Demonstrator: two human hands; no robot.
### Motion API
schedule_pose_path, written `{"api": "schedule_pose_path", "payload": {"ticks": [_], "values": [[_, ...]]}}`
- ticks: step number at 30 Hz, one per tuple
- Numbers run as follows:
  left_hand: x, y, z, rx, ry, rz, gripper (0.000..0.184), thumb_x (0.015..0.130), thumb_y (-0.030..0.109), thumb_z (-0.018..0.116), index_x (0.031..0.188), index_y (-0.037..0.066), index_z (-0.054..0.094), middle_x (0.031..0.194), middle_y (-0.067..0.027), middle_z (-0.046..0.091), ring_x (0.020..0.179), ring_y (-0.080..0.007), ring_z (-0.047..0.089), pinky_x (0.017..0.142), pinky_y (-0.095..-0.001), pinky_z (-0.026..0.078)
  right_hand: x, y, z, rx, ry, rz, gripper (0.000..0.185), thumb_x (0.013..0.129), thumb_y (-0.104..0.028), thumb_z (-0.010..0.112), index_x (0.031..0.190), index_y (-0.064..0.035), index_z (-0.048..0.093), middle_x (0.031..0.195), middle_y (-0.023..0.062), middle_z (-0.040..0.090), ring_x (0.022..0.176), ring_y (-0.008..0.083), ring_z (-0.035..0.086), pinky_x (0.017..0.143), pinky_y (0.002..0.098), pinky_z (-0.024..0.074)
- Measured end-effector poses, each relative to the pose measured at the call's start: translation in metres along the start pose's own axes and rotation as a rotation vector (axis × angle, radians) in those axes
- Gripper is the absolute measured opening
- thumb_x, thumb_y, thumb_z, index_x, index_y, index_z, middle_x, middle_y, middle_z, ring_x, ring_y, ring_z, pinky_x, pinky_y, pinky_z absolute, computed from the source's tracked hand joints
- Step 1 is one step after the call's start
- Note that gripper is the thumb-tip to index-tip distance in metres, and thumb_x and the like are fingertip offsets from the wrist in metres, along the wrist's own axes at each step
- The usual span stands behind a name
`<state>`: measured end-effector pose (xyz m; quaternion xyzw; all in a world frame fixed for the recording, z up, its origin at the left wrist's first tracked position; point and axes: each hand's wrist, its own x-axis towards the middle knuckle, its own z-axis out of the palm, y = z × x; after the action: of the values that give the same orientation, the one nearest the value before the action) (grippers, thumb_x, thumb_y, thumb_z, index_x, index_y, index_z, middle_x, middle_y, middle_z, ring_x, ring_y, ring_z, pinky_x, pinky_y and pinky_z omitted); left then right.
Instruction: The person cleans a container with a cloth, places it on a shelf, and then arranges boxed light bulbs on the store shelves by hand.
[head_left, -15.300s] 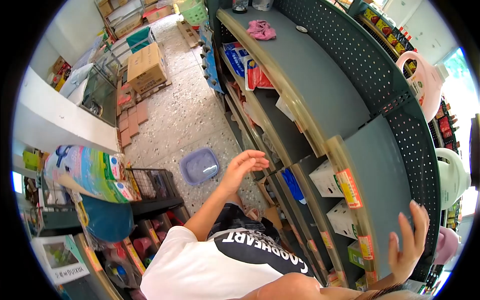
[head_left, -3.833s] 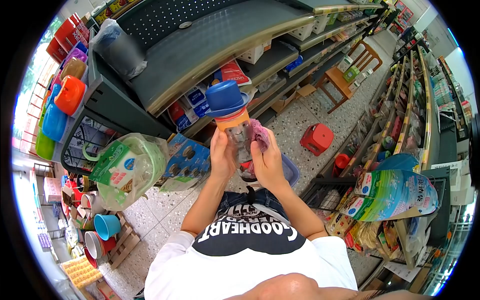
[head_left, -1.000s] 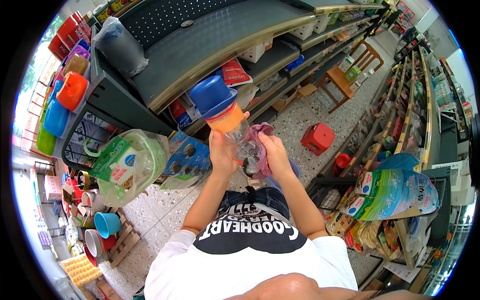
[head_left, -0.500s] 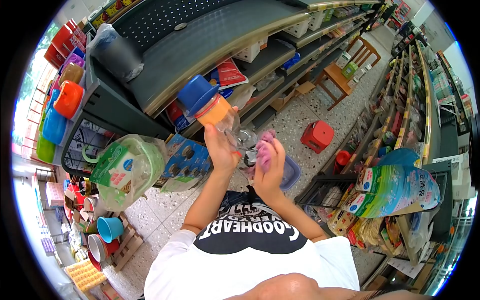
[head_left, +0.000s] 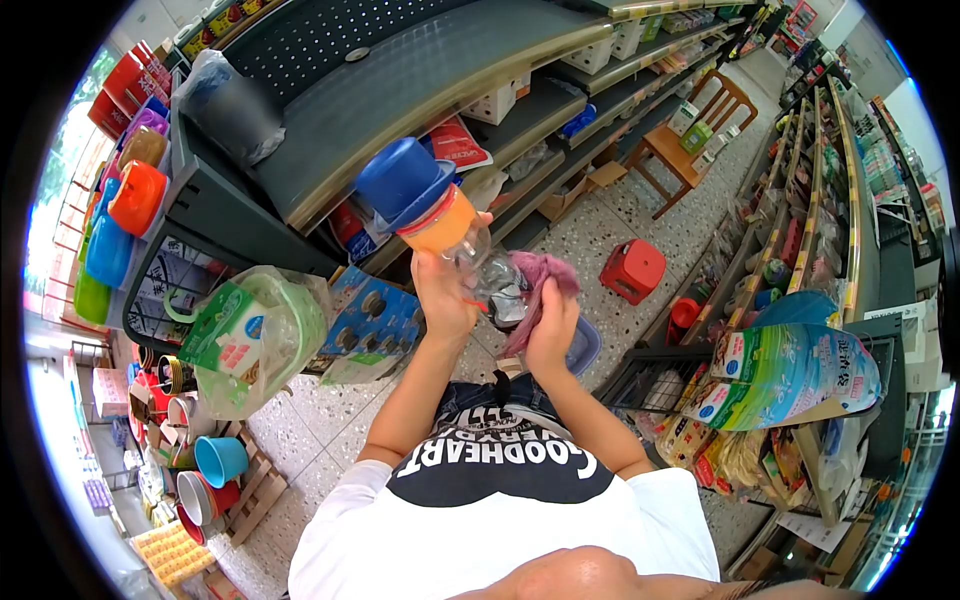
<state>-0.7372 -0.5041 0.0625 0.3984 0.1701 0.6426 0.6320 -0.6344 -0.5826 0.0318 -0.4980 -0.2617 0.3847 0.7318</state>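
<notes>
A clear bottle-like container [head_left: 483, 272] with an orange band and a blue hat-shaped top [head_left: 405, 183] is tilted up and to the left in front of my chest. My left hand [head_left: 443, 295] is wrapped round its side below the orange band. In my right hand [head_left: 552, 325] is a pink cloth [head_left: 545, 272], pressed against the lower end of the container. The container's far side is hidden.
Ahead is a grey shelf [head_left: 400, 85] with a wrapped item at its left end. A red stool [head_left: 633, 271], a wooden chair [head_left: 665, 150] and a purple basin [head_left: 583, 347] stand on the floor. A bagged green basket [head_left: 262, 335] hangs at left; stocked shelves line the right.
The pink cloth, earlier on the shelf, is now in my right hand, and the container is in my left. Lately the container has tilted further left while the cloth shifts about its lower end.
</notes>
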Motion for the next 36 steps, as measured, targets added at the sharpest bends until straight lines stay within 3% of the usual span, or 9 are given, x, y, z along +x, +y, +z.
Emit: {"api": "schedule_pose_path", "payload": {"ticks": [2, 5, 15, 18, 21, 24, 27, 31, 36], "values": [[0.000, 0.001, 0.003, -0.010, -0.049, -0.008, 0.076, 0.094, 0.064, 0.040, 0.138, 0.002, 0.042, 0.125, -0.0213, 0.057, 0.123, -0.0324, 0.052, 0.112, -0.0430, 0.032, 0.012, 0.001, -0.001, 0.302, 0.041, 0.348, 0.030, 0.100, -0.031, 0.046, 0.105, -0.0069, 0.064, 0.098, 0.0059, 0.067, 0.083, 0.0183, 0.065, 0.073, 0.0341, 0.0535], [-0.002, 0.001, 0.005, -0.055, -0.108, -0.026, 0.078, 0.093, 0.065, 0.041, 0.139, 0.002, 0.040, 0.125, -0.0214, 0.057, 0.122, -0.0321, 0.053, 0.114, -0.0444, 0.029, 0.014, -0.023, -0.001, 0.552, -0.142, 0.773, 0.034, 0.099, -0.036, 0.044, 0.109, -0.0101, 0.065, 0.097, 0.0065, 0.069, 0.083, 0.0212, 0.066, 0.072, 0.0361, 0.0545], [-0.003, -0.011, -0.007, 0.026, -0.355, -0.004, 0.081, 0.088, 0.064, 0.054, 0.135, -0.001, 0.045, 0.119, -0.0240, 0.061, 0.113, -0.0361, 0.059, 0.118, -0.0537, 0.020, 0.021, -0.012, -0.007, 0.435, -0.204, 1.089, 0.044, 0.101, -0.041, 0.035, 0.126, -0.0109, 0.056, 0.115, 0.0103, 0.066, 0.090, 0.0282, 0.067, 0.073, 0.0484, 0.0557], [-0.003, -0.012, -0.012, 0.013, -0.380, 0.000, 0.081, 0.088, 0.064, 0.050, 0.136, -0.001, 0.045, 0.118, -0.0244, 0.061, 0.115, -0.0359, 0.057, 0.117, -0.0539, 0.021, 0.018, -0.008, -0.015, 0.334, -0.293, 1.122, 0.046, 0.099, -0.049, 0.040, 0.113, -0.0106, 0.062, 0.094, 0.0090, 0.070, 0.072, 0.0231, 0.067, 0.049, 0.0351, 0.0490], [0.000, -0.011, -0.012, -0.025, -0.320, 0.001, 0.081, 0.089, 0.065, 0.044, 0.136, -0.001, 0.045, 0.116, -0.0245, 0.061, 0.116, -0.0350, 0.056, 0.117, -0.0536, 0.021, 0.016, 0.011, -0.023, 0.430, -0.215, 1.225, 0.046, 0.098, -0.049, 0.042, 0.106, -0.0096, 0.063, 0.084, 0.0092, 0.068, 0.059, 0.0202, 0.063, 0.040, 0.0323, 0.0433], [0.008, -0.010, -0.013, -0.066, -0.237, 0.030, 0.081, 0.091, 0.066, 0.039, 0.135, -0.002, 0.044, 0.115, -0.0239, 0.060, 0.114, -0.0340, 0.056, 0.116, -0.0532, 0.023, -0.003, 0.030, -0.025, 0.463, -0.362, 1.184, 0.046, 0.097, -0.049, 0.044, 0.098, -0.0086, 0.064, 0.075, 0.0084, 0.066, 0.056, 0.0175, 0.060, 0.038, 0.0290, 0.0396], [0.014, -0.006, -0.015, -0.056, -0.182, 0.068, 0.079, 0.092, 0.064, 0.037, 0.134, -0.002, 0.044, 0.117, -0.0231, 0.059, 0.111, -0.0336, 0.057, 0.116, -0.0533, 0.025, -0.017, 0.024, -0.022, 0.180, -0.432, 0.969, 0.046, 0.096, -0.049, 0.045, 0.094, -0.0068, 0.064, 0.070, 0.0079, 0.064, 0.055, 0.0177, 0.060, 0.036, 0.0282, 0.0372], [0.023, 0.005, -0.031, -0.168, -0.143, 0.030, 0.079, 0.093, 0.063, 0.037, 0.137, -0.002, 0.042, 0.119, -0.0230, 0.059, 0.119, -0.0369, 0.055, 0.113, -0.0529, 0.032, -0.015, -0.030, -0.024, -0.201, -0.582, 0.669, 0.038, 0.100, -0.034, 0.050, 0.095, -0.0005, 0.065, 0.069, 0.0003, 0.059, 0.059, 0.0094, 0.054, 0.050, 0.0253, 0.0426], [0.018, 0.010, -0.032, -0.271, -0.178, -0.064, 0.078, 0.093, 0.061, 0.042, 0.141, 0.000, 0.040, 0.124, -0.0228, 0.058, 0.124, -0.0394, 0.051, 0.113, -0.0524, 0.032, -0.009, -0.061, -0.038, -0.089, -0.488, 0.191, 0.026, 0.099, -0.023, 0.054, 0.100, 0.0005, 0.066, 0.080, 0.0004, 0.061, 0.075, 0.0093, 0.057, 0.068, 0.0256, 0.0456]]}}
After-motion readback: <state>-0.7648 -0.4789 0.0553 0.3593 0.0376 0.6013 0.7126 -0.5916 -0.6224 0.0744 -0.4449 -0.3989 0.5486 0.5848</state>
